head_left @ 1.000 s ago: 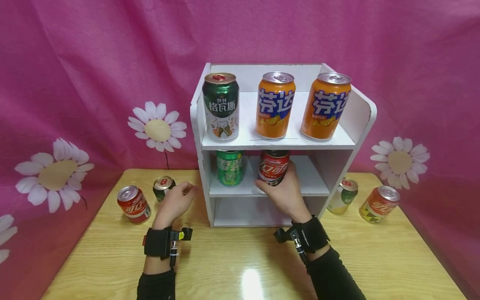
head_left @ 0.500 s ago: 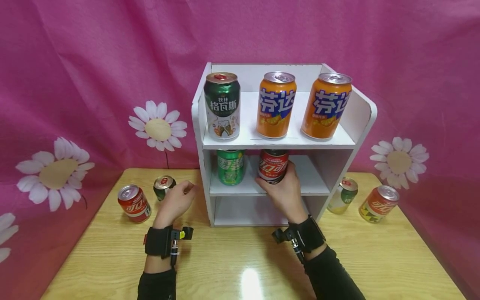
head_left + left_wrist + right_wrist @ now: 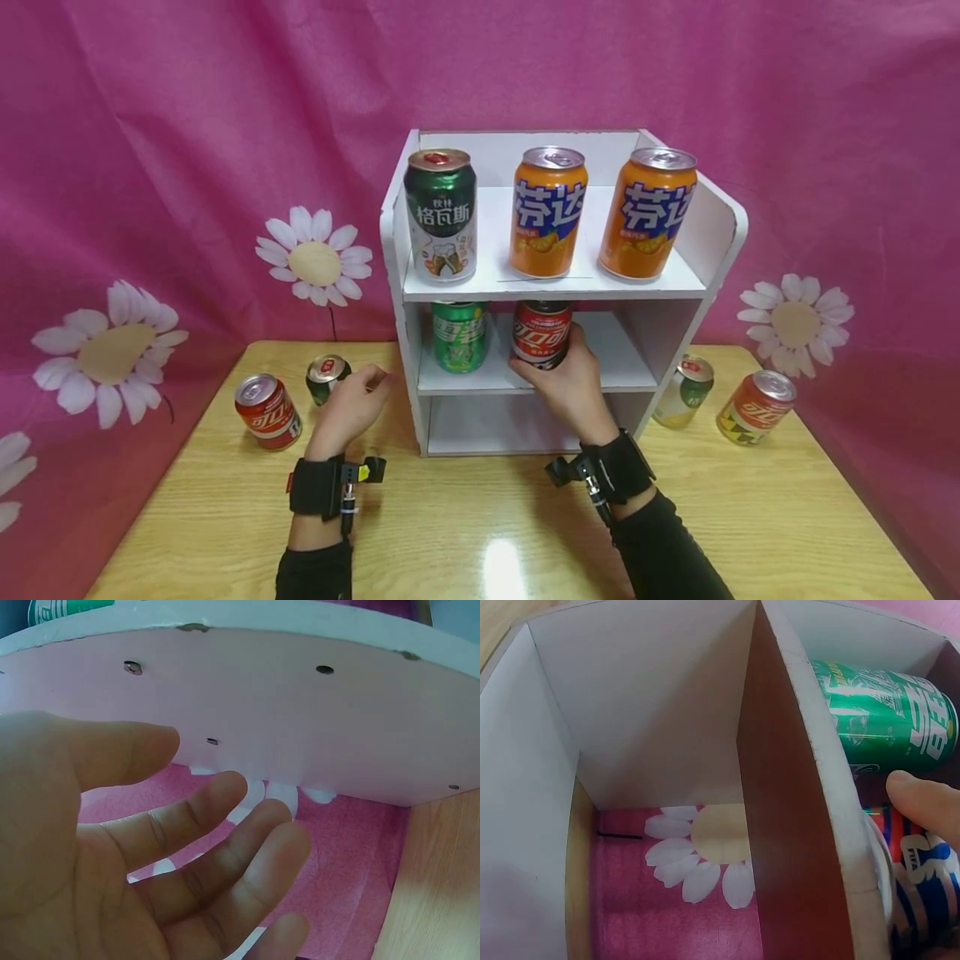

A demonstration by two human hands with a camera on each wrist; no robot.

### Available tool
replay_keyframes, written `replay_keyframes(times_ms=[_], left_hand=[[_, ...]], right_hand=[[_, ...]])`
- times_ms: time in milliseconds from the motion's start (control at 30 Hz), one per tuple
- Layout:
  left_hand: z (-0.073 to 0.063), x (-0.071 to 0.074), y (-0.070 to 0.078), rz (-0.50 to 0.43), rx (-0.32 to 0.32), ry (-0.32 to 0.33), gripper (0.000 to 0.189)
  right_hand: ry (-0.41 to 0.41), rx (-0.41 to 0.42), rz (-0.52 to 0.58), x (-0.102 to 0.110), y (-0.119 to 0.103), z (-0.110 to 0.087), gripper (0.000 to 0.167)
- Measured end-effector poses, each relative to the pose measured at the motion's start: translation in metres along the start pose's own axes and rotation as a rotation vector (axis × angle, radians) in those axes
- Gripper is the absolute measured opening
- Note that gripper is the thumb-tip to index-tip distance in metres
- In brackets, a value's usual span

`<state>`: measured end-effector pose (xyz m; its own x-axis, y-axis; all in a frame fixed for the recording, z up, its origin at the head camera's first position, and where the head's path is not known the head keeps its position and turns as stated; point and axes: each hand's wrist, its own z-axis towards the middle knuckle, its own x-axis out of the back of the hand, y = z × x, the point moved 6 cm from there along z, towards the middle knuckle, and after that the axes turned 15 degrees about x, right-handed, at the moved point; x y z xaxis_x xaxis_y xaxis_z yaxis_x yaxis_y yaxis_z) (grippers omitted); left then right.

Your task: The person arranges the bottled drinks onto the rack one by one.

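Note:
On the middle level of the white shelf [image 3: 480, 385], my right hand [image 3: 566, 387] grips a red-and-black cola can [image 3: 542, 335], its thumb at the can's left side. The can stands upright; my fingers on its far side are hidden. In the right wrist view the thumb [image 3: 930, 802] lies over the can's side [image 3: 922, 877]. A green soda can [image 3: 459, 337] stands to its left, a small gap apart. My left hand [image 3: 351, 408] hovers beside the shelf's left wall [image 3: 255, 697], fingers loosely curled around nothing, in front of a partly hidden dark green can [image 3: 327, 372].
The top level bears a green-and-white kvass can [image 3: 441, 215] and two orange soda cans [image 3: 550, 212]. A red cola can [image 3: 267, 411] stands on the table [image 3: 420, 533] at left. At right are a green-yellow can [image 3: 684, 392] and another red can [image 3: 757, 407]. A pink curtain hangs behind.
The cola can in my right hand has shifted slightly left towards the green soda can, and its label has turned a little more to the front. My left hand stays in place.

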<state>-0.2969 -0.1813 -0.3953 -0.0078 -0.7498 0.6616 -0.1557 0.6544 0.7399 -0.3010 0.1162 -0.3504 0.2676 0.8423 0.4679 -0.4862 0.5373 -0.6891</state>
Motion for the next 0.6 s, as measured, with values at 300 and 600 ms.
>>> replay_keyframes(times_ms=[300,600], left_hand=[[-0.0004,-0.0014,-0.0028,-0.018,0.009,-0.013,0.041],[0.0010,-0.0012,-0.0020,-0.005,0.008,-0.008,0.041]], right_hand=[[-0.063,-0.012,0.006,-0.0017,0.0003,0.0014,0.082],[-0.099,-0.001,0.023,-0.0025,0.0000,0.0044,0.081]])
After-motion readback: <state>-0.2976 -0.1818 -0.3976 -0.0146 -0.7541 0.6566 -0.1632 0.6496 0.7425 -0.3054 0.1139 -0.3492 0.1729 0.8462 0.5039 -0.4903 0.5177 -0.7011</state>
